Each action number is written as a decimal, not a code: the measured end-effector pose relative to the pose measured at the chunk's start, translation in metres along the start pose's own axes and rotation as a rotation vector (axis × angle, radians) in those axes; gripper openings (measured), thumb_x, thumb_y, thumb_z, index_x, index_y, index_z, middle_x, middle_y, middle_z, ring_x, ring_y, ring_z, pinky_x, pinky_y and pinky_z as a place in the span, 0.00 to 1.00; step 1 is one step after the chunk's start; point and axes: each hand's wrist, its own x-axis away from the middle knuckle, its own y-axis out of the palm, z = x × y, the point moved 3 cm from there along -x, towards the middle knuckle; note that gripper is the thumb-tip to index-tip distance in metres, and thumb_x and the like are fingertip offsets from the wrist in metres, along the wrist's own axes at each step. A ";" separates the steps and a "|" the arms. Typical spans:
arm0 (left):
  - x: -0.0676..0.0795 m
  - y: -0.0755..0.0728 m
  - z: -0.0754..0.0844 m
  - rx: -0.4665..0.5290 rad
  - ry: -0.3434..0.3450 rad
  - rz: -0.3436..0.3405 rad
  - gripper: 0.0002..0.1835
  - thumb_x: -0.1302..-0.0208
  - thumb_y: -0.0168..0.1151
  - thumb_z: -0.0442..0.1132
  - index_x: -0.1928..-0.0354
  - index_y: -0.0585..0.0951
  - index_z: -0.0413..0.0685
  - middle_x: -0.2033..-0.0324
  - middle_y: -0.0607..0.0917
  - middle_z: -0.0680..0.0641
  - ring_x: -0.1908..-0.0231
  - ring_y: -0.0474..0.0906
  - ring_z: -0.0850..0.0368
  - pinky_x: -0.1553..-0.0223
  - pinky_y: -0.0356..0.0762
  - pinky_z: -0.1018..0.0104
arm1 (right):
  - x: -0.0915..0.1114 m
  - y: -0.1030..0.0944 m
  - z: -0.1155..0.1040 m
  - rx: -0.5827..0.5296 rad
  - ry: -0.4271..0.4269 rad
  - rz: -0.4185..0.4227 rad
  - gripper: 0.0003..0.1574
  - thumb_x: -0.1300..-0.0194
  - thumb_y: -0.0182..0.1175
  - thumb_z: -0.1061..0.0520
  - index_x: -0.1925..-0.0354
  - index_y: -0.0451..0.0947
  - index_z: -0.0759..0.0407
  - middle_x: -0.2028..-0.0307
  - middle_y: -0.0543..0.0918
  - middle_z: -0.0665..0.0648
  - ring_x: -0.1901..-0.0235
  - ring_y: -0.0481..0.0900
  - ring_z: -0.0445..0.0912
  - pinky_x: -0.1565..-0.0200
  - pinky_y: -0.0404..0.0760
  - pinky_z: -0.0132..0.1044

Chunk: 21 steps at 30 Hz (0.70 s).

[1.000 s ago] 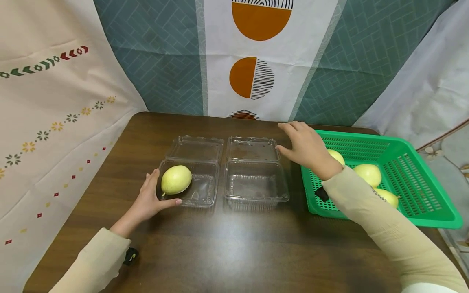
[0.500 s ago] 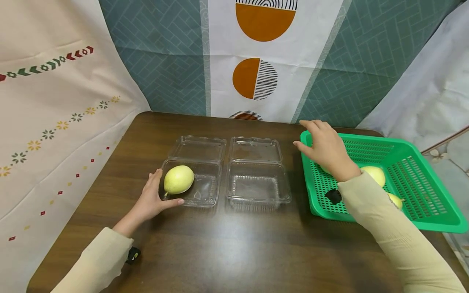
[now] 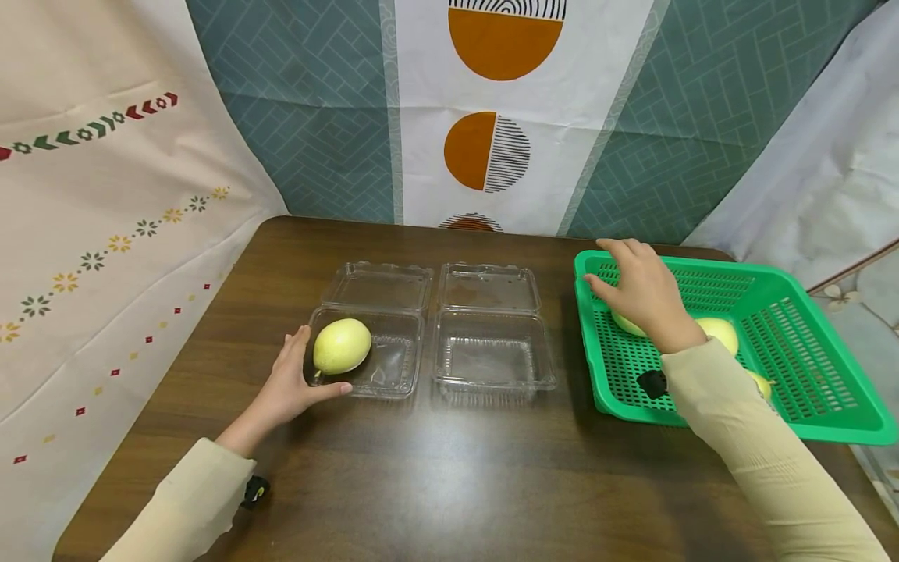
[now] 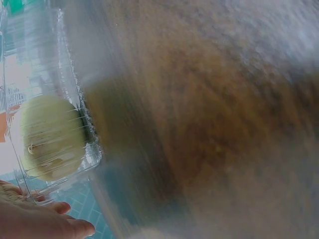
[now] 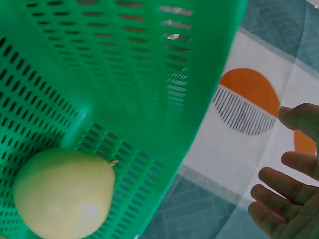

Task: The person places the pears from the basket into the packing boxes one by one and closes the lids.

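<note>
A pale yellow pear (image 3: pixel 342 346) lies in the left half of the left clear plastic clamshell box (image 3: pixel 393 367), whose lid is folded back. My left hand (image 3: pixel 286 384) rests at that box's left front corner, fingers along the left side and thumb along the front edge. In the left wrist view the same pear (image 4: pixel 50 137) shows through the plastic wall. My right hand (image 3: pixel 642 290) hovers over the left part of a green basket (image 3: pixel 772 293), fingers spread and holding nothing. Below it lies a pear (image 5: pixel 65 194) in the basket, partly hidden by the hand in the head view.
A second clear clamshell box (image 3: pixel 494 351), lid back, stands between the first box and the basket. Two more pears, one of them a pear (image 3: pixel 720 334) behind the right wrist, lie in the basket. Patterned cloth (image 3: pixel 323 117) hangs behind the table (image 3: pixel 421 484).
My right hand has moved right, from beside the second box's lid to over the basket. My left hand stays at the left box's corner.
</note>
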 end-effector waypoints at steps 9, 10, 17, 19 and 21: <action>0.001 -0.001 0.000 -0.009 0.005 0.000 0.65 0.55 0.76 0.51 0.29 0.41 0.26 0.29 0.44 0.26 0.31 0.33 0.26 0.37 0.42 0.27 | 0.002 0.004 0.017 -0.001 0.042 -0.014 0.33 0.37 0.61 0.54 0.38 0.67 0.68 0.44 0.72 0.72 0.45 0.69 0.65 0.55 0.74 0.63; 0.001 -0.001 0.000 -0.010 0.006 0.001 0.65 0.55 0.76 0.51 0.29 0.41 0.26 0.29 0.44 0.26 0.31 0.33 0.26 0.37 0.42 0.27 | 0.002 0.004 0.018 -0.002 0.048 -0.020 0.33 0.37 0.60 0.54 0.38 0.66 0.68 0.44 0.72 0.72 0.45 0.68 0.66 0.55 0.73 0.63; 0.001 0.000 0.000 -0.008 0.012 -0.003 0.65 0.54 0.76 0.51 0.29 0.41 0.27 0.29 0.43 0.26 0.30 0.33 0.26 0.37 0.41 0.28 | 0.004 0.007 0.027 -0.001 0.079 -0.044 0.35 0.37 0.60 0.54 0.37 0.65 0.68 0.42 0.70 0.73 0.43 0.66 0.66 0.52 0.72 0.64; 0.001 0.000 0.000 -0.006 0.012 -0.004 0.65 0.54 0.76 0.51 0.29 0.41 0.27 0.29 0.43 0.26 0.30 0.33 0.27 0.37 0.41 0.28 | 0.004 0.007 0.029 0.001 0.081 -0.049 0.35 0.37 0.60 0.54 0.37 0.65 0.68 0.42 0.70 0.73 0.43 0.67 0.66 0.52 0.72 0.64; 0.001 0.000 -0.001 -0.005 0.010 -0.004 0.66 0.54 0.76 0.51 0.29 0.40 0.28 0.29 0.43 0.27 0.30 0.33 0.27 0.37 0.41 0.28 | 0.005 0.007 0.031 0.002 0.082 -0.052 0.35 0.37 0.60 0.54 0.37 0.65 0.69 0.42 0.70 0.74 0.44 0.67 0.66 0.52 0.72 0.64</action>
